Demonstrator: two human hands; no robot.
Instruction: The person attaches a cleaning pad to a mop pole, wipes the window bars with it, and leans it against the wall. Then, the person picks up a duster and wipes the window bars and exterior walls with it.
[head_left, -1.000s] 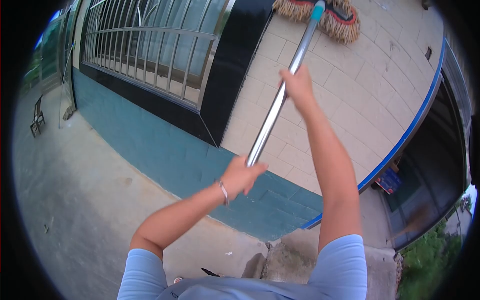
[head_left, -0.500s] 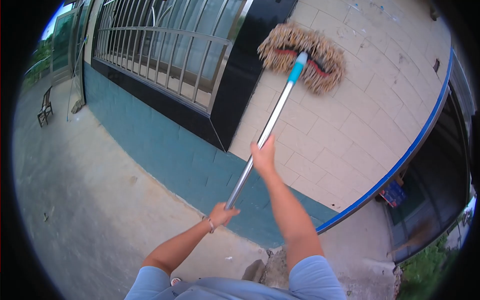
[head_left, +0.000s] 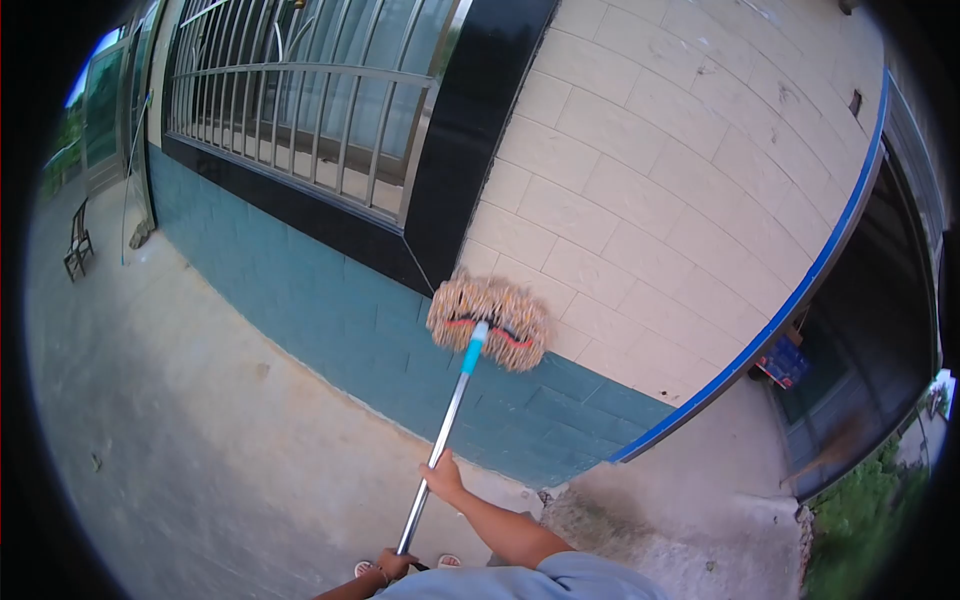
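Lowered from the upper tiles, the mop [head_left: 495, 310] now lies against the wall [head_left: 590, 230] where cream meets teal, beside the window frame's [head_left: 440, 220] lower corner; right-hand [head_left: 441, 476] and left-hand [head_left: 393, 565] fingers grip its pole [head_left: 430, 465].

Readable text: none | labels, brands, numbers, signs: none legible
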